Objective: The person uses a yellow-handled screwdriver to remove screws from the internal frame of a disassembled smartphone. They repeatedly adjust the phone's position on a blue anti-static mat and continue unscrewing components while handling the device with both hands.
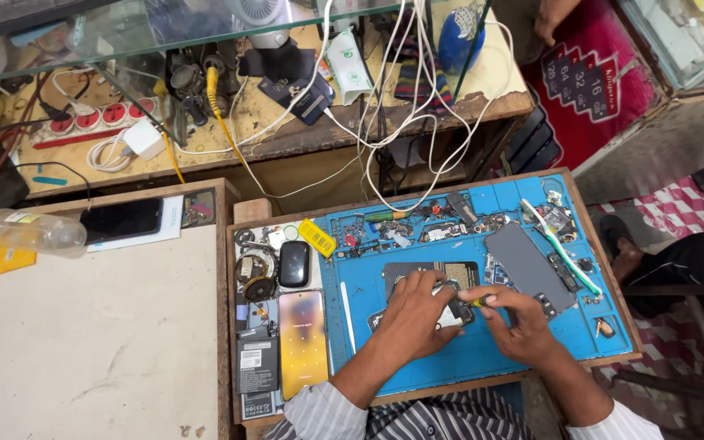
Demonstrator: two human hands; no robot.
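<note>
- Phone (452, 314) opened, on blue mat (368, 293), mid-desk.
- Left hand (411, 314) flat on it, pinning.
- Right hand (515, 322) pinches small yellow-tipped tool (476, 301) at its edge.
- 2 other phones left: gold (302, 342), black (293, 263).

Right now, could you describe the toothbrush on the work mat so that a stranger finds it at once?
Start at the blue work mat on the small wooden bench. Go to its right part, beyond the right hand, where a dark phone back panel lies. The toothbrush lies slanted along that panel's right edge; it alone there is long, thin, white and green.
</note>
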